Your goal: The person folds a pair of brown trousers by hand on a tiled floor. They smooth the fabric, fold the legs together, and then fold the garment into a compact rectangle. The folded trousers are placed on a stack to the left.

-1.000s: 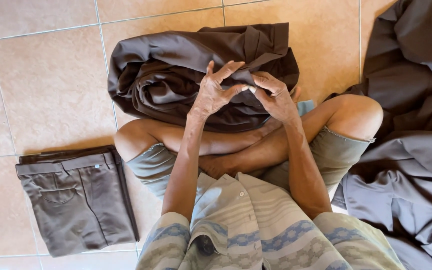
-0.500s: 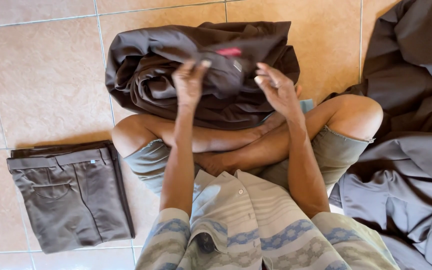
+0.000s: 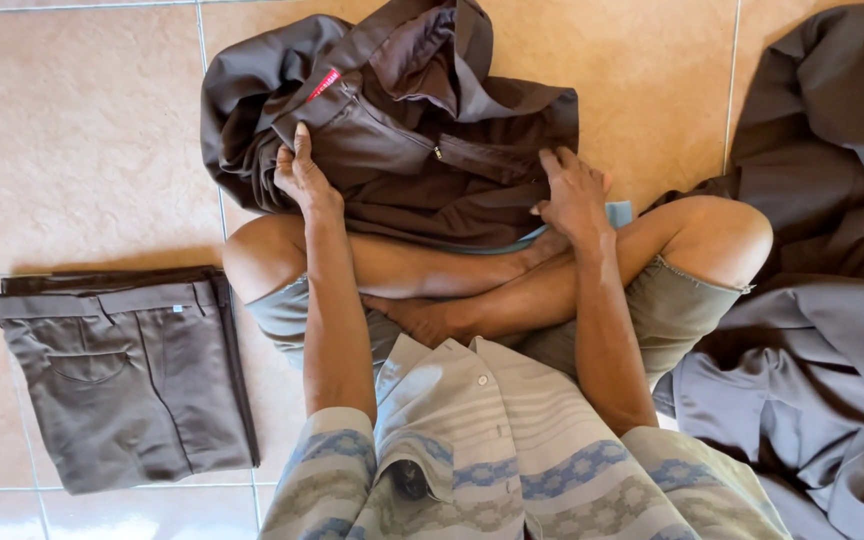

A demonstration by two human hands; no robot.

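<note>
From the head camera, a rumpled pair of dark brown trousers (image 3: pixel 402 130) lies bunched on the tan floor tiles (image 3: pixel 82 150), just past the person's crossed bare legs. The left hand (image 3: pixel 299 172) pinches the smooth cloth at its left edge, fingers closed around a fold. The right hand (image 3: pixel 572 192) lies flat on the right edge, fingers spread. A neatly folded pair of trousers (image 3: pixel 122 375) lies to the left; loose dark cloth (image 3: pixel 822 300) is heaped on the right.

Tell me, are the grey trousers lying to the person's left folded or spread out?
Folded. The grey trousers lie flat on the tiled floor as a compact rectangle, waistband on top, with layered edges stacked along one side.
</note>
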